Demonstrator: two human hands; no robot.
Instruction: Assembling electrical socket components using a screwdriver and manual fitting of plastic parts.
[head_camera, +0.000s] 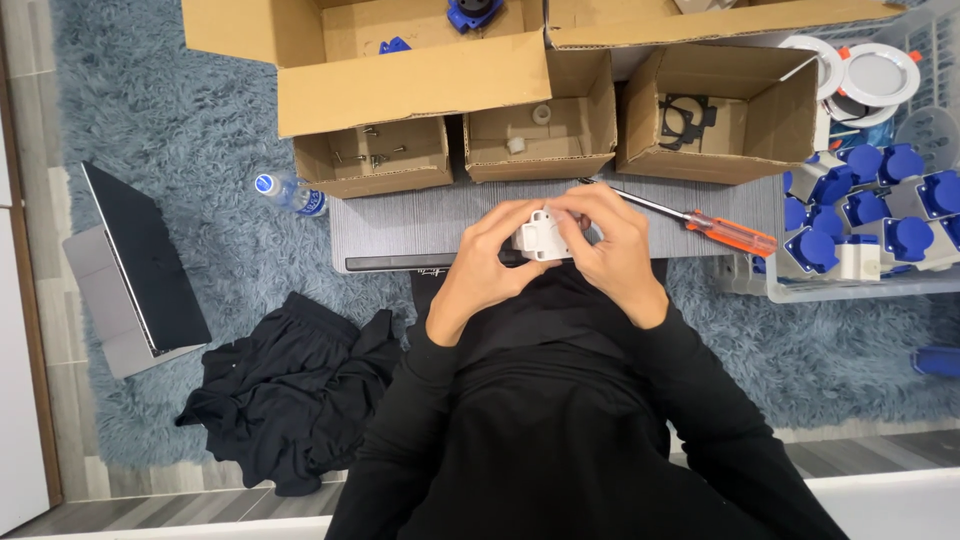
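Both hands close around a small white socket housing (541, 236), just above the counter's (400, 220) near edge: left hand (487, 268) grips its left side, right hand (612, 250) wraps the right (orange-handled screwdriver (700, 224) lies just right).

Three small open cardboard boxes (545, 125) along the far edge of the grey desk (420, 220). Screwdriver (700, 222) near the right edge. Water bottle (288, 192) by the left corner. Laptop (135, 265) and black cloth (285, 395) on the rug (170, 110).
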